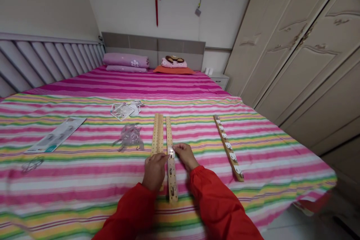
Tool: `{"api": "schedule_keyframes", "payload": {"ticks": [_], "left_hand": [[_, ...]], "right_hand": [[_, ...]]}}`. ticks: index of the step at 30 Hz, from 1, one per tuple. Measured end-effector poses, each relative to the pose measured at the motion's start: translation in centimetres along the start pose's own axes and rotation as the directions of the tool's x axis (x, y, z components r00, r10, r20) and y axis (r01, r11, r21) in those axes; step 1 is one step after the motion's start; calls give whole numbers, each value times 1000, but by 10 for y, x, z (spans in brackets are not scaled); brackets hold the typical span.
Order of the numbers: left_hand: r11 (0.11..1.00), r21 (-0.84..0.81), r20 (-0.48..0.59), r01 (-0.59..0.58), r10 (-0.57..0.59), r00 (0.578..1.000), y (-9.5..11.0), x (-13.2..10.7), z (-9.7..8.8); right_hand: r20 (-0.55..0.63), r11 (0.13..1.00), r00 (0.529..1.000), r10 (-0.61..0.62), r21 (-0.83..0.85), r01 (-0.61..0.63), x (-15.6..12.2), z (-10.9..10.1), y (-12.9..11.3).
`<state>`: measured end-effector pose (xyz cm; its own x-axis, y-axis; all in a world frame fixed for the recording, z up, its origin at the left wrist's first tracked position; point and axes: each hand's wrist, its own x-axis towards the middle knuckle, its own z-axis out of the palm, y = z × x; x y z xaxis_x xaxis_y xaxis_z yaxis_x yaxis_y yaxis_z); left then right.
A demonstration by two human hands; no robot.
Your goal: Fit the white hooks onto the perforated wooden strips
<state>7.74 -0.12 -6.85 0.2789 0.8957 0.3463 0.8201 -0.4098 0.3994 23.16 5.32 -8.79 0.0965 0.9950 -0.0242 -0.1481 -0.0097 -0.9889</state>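
Observation:
A narrow wooden strip with rows of holes (172, 183) lies lengthwise on the bed in front of me. Small metal hooks (170, 171) sit along its near part. On the strip, a small shiny metal hook (171, 152) is pinched from both sides by my hands. My left hand (154, 170) is closed, with thumb and forefinger at its left edge. From the right, my right hand (185, 155) closes its fingertips on the same piece. Beside my left hand lie more perforated wooden strips (157, 135), partly covered by that hand.
At the right lies another wooden strip (229, 153) carrying several white pieces. To the left are a clear bag of metal hooks (131, 137), a flat pack (57, 135), plastic packaging (125, 110) and a thin wire-like bundle (33, 164). A striped sheet (84, 195) covers the bed.

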Motion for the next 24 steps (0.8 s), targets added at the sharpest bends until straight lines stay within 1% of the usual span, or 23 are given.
{"api": "schedule_keyframes", "payload": {"ticks": [3, 6, 12, 17, 24], "left_hand": [[998, -47, -18, 48, -49, 999, -2, 0, 0], [997, -54, -6, 63, -63, 998, -2, -1, -1], [1000, 0, 40, 25, -25, 999, 3, -2, -2], [1000, 14, 17, 19, -19, 1000, 4, -2, -1], [998, 59, 33, -3, 1, 999, 3, -3, 1]], "right_hand": [[-16, 999, 1000, 18, 27, -18, 0, 2, 0], [-29, 999, 999, 24, 36, -22, -1, 3, -1], [-50, 999, 999, 4, 33, -2, -5, 6, -3], [-65, 1000, 998, -11, 25, 13, -7, 8, -3], [-97, 1000, 995, -27, 4, 28, -5, 9, 3]]}}
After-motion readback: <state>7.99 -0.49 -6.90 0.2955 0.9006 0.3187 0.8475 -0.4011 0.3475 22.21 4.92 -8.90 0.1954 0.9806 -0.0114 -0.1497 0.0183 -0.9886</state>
